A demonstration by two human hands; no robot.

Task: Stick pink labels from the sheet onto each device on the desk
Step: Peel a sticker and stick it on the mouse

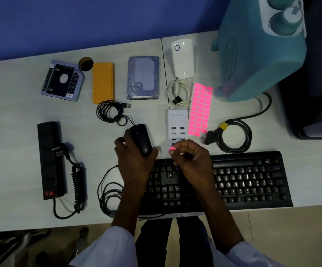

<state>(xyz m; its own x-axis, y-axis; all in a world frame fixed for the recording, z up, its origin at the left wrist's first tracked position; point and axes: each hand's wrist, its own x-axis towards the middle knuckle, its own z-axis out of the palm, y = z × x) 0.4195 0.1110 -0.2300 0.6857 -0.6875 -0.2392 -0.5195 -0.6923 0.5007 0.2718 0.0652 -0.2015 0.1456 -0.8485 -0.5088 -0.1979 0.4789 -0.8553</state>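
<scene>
My left hand (131, 157) grips a black mouse (141, 138) and holds it just above the desk, near the keyboard's left end. My right hand (190, 157) pinches one pink label (172, 149) between its fingertips, a short way right of the mouse. The sheet of pink labels (199, 109) lies farther back, beside a white USB charger (176, 126). A black keyboard (248, 180) lies under both forearms. No pink label shows on any device.
Across the back lie a drive caddy (63, 80), an orange case (103, 82), a hard drive (143, 78) and a white adapter (183, 58) with its cable. A black power strip (49, 160) lies at left, a coiled power cord (233, 135) at right, a teal appliance (256, 51) beyond.
</scene>
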